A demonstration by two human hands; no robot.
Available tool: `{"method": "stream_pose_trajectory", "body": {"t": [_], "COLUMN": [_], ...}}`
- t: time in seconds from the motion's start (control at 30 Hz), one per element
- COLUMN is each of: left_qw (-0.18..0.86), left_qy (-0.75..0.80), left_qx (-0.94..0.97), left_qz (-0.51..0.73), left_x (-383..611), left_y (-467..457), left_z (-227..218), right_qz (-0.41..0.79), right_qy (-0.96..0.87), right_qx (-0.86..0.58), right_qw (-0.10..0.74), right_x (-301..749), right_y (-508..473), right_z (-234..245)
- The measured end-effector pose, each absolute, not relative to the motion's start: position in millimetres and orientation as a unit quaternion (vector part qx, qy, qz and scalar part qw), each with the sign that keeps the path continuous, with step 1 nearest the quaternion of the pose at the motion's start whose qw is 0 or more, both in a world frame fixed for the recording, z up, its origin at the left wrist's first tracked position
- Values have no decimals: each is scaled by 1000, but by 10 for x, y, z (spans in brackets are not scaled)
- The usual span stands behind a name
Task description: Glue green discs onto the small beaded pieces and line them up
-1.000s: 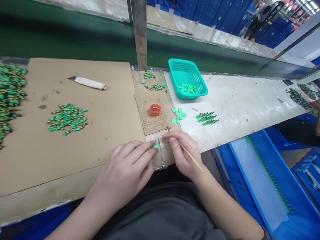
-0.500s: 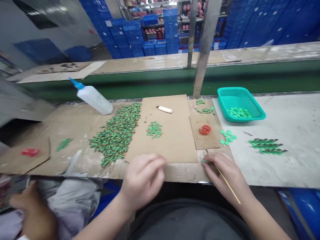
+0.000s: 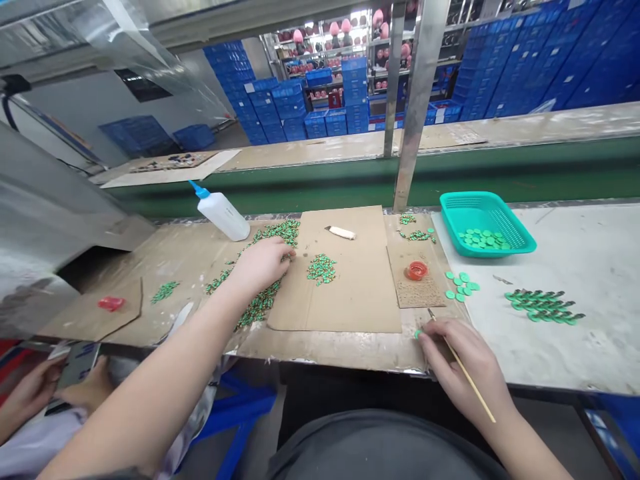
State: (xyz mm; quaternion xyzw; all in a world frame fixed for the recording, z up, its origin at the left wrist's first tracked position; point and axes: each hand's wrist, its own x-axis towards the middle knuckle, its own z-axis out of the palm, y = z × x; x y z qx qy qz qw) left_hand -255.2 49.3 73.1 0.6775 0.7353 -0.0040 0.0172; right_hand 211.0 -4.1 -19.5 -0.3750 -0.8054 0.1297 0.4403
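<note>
My left hand (image 3: 264, 264) reaches over the heap of small green-and-gold pieces (image 3: 260, 308). Its fingers are curled together at the heap's right edge, and whatever lies between the tips is hidden. My right hand (image 3: 463, 350) is closed on a thin wooden brush (image 3: 470, 380), which slants across the palm. A small green disc (image 3: 419, 334) is pinched between the thumb and fingers of that same hand. Just beyond it, a red pot (image 3: 417, 270) stands on a piece of cardboard (image 3: 420, 299). Several loose green discs (image 3: 461, 287) lie to its right.
A smaller cluster of green pieces (image 3: 321, 269) and a white-handled knife (image 3: 341, 232) lie on the cardboard sheet (image 3: 360, 300). A glue bottle (image 3: 225, 217) stands behind the heap. At right are a teal basket (image 3: 523, 237) and rows of assembled pieces (image 3: 543, 305). Another person's hands (image 3: 90, 387) hold a phone.
My left hand has moved from the bench's front edge forward and left onto the heap. The right hand still holds the brush and disc. The camera view has shifted.
</note>
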Motion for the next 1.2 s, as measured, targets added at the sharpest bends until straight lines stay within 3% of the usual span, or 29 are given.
{"method": "stream_pose_trajectory", "body": {"t": [0.17, 0.3, 0.53, 0.77, 1.0, 1.2], "left_qw": [45, 95, 207, 341, 501, 590], "left_qy": [715, 711, 695, 598, 506, 459], "left_qx": [697, 697, 647, 570, 482, 432], "left_qz": [-36, 5, 235, 449, 511, 504], "left_x": [-2614, -2724, -2738, -2053, -932, -329], "left_y": [704, 747, 509, 20, -313, -457], "left_z": [696, 713, 797, 848, 692, 457], "right_qz": [147, 149, 160, 169, 298, 458], "right_qy": [-797, -789, -771, -762, -733, -639], "right_qx": [-378, -375, -371, -360, -337, -376], "right_qw": [448, 463, 492, 511, 511, 490], "right_x": [2113, 2116, 2134, 2083, 1819, 1801], "right_y": [-44, -51, -57, -89, -319, -440], "right_z": [-196, -166, -89, 33, 495, 507]}}
